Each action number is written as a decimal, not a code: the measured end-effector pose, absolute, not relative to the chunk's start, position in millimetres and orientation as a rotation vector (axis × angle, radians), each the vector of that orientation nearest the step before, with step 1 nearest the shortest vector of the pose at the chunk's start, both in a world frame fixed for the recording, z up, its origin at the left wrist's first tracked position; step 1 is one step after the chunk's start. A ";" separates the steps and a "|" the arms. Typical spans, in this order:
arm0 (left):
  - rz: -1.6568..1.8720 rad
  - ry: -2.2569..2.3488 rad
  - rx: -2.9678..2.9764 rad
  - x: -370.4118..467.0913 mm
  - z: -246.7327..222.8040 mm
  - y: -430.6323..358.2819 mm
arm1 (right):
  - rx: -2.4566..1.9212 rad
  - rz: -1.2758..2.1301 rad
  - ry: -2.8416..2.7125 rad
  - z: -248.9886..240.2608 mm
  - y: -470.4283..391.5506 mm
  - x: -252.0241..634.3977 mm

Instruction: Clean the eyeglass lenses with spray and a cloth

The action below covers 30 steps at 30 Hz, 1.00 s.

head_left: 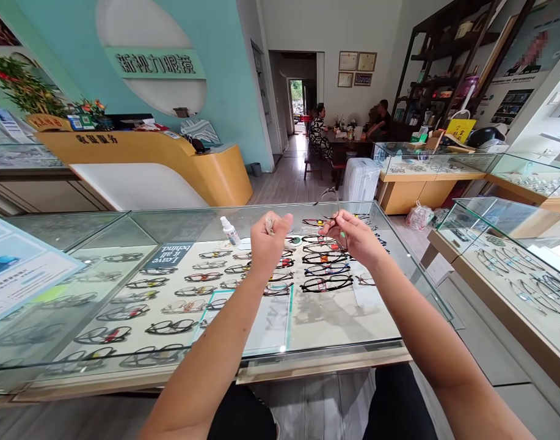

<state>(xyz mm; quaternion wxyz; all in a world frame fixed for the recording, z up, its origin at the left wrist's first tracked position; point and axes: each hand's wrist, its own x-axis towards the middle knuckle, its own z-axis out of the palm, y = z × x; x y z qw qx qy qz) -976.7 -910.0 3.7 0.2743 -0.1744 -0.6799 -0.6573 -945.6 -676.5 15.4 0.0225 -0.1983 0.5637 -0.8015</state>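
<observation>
My left hand [269, 245] is closed in a fist, with a bit of crumpled pale cloth [270, 225] showing at its top. To its right, my right hand [352, 234] pinches a thin-framed pair of eyeglasses [328, 195], raised above the glass counter. Part of the frame is hidden behind my fingers. The two hands are apart. A white spray bottle [230, 232] stands on the countertop, left of my left hand. Beneath both hands, rows of eyeglasses [326, 284] lie inside the glass display case [325, 336].
A slanted printed sign [23, 266] juts in at the left. More display cases [504, 293] stand on the right. Behind the counter are a wrapped white suitcase [360, 178] and a yellow reception desk [220, 174]. Two people [320, 131] sit at a far table.
</observation>
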 end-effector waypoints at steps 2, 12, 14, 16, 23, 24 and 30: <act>-1.407 -1.840 -0.584 -972.8 1.5 -907.1 | -0.640 -2.389 1.840 16.0 -675.5 -944.7; -0.784 -1.831 -0.814 -973.2 -12.8 -906.4 | -0.917 -2.135 2.113 17.0 -679.3 -941.6; -0.786 -1.815 -0.849 -973.6 -12.2 -907.0 | -0.922 -2.110 2.159 16.2 -678.0 -942.6; -0.795 -1.822 -0.881 -973.6 -11.9 -906.7 | -0.924 -2.074 2.232 14.6 -676.7 -943.3; -0.790 -1.822 -0.795 -972.6 -8.6 -906.0 | -0.985 -1.902 2.788 19.0 -673.3 -931.9; -0.786 -1.785 -0.763 -972.6 -3.5 -906.6 | -1.002 -1.921 2.901 23.9 -672.4 -928.6; -0.914 -1.599 -0.566 -968.8 69.4 -904.3 | -1.102 -1.759 3.463 83.9 -668.2 -907.5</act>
